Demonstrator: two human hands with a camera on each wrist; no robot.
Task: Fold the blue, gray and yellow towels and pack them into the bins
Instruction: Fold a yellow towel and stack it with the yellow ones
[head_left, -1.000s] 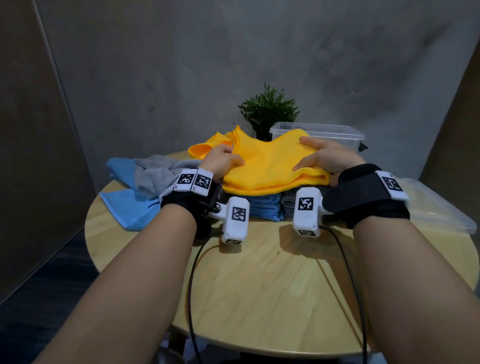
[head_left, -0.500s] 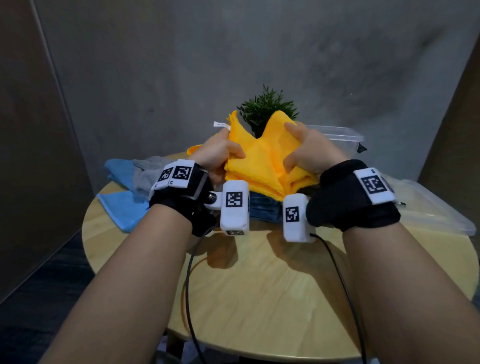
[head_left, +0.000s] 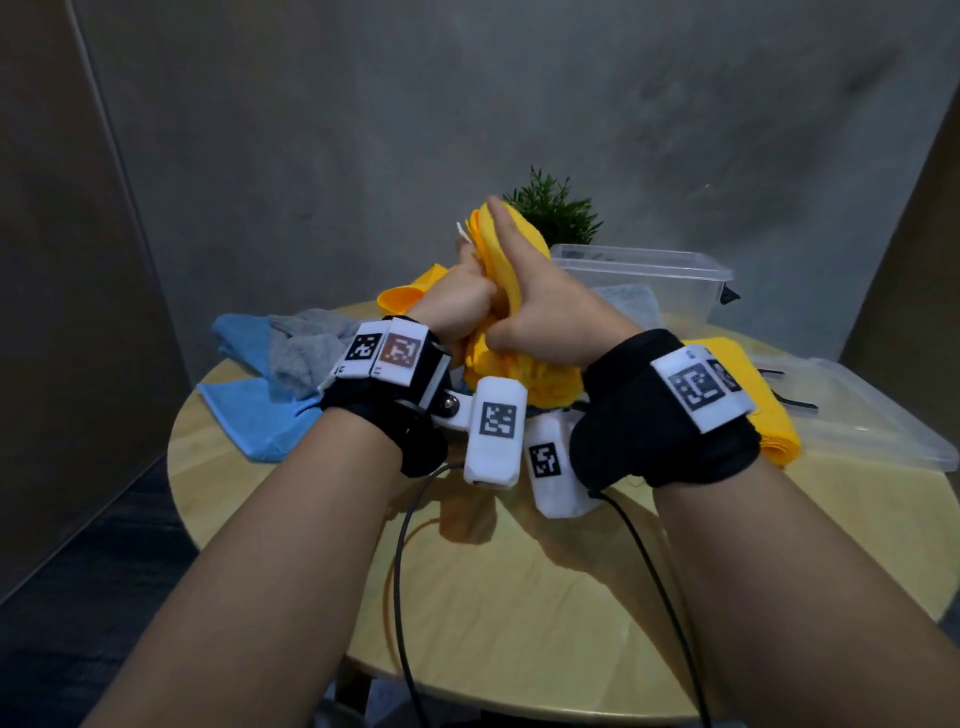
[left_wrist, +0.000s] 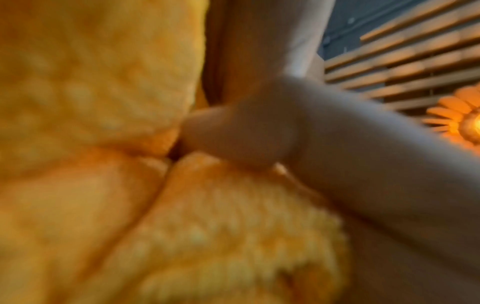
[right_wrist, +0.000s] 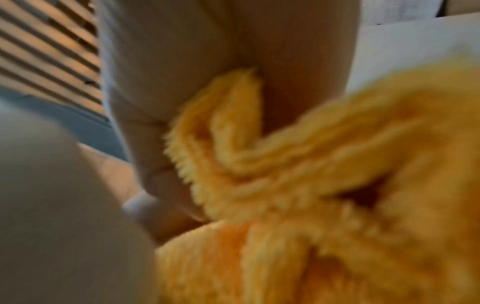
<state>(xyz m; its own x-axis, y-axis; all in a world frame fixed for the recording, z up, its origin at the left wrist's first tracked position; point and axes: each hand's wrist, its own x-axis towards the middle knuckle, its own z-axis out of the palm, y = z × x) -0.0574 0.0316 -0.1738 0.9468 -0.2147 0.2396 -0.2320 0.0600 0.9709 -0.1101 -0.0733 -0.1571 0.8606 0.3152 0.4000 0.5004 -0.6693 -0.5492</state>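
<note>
Head view shows both hands raised over the round wooden worktop (head_left: 519, 597), pressed close together around one yellow towel (head_left: 511, 249). The left hand (head_left: 457, 304) has its fingers curled into the cloth, and the right hand (head_left: 540, 312) clamps the same bunch from the other side, so the towel stands up between them in a gathered bundle, its lower folds hanging toward the worktop. Both wrist views are blurred — they show only thick, fluffy yellow pile against the fingers.

I judge the towel light, soft and limp, with no shape of its own; it should sag wherever it is unsupported. Its plush pile gives good grip, so slipping looks unlikely. Corners or a straight hem seem the best places to hold for a clean fold — a handful in the middle only crumples it.

Loose blue towels (head_left: 249, 410) and a gray towel (head_left: 306, 353) lie at the left, another yellow towel (head_left: 763, 410) at the right. A clear bin (head_left: 644, 270) stands behind, a lid (head_left: 872, 415) at the right edge, a small plant (head_left: 556, 213) before a gray wall.
</note>
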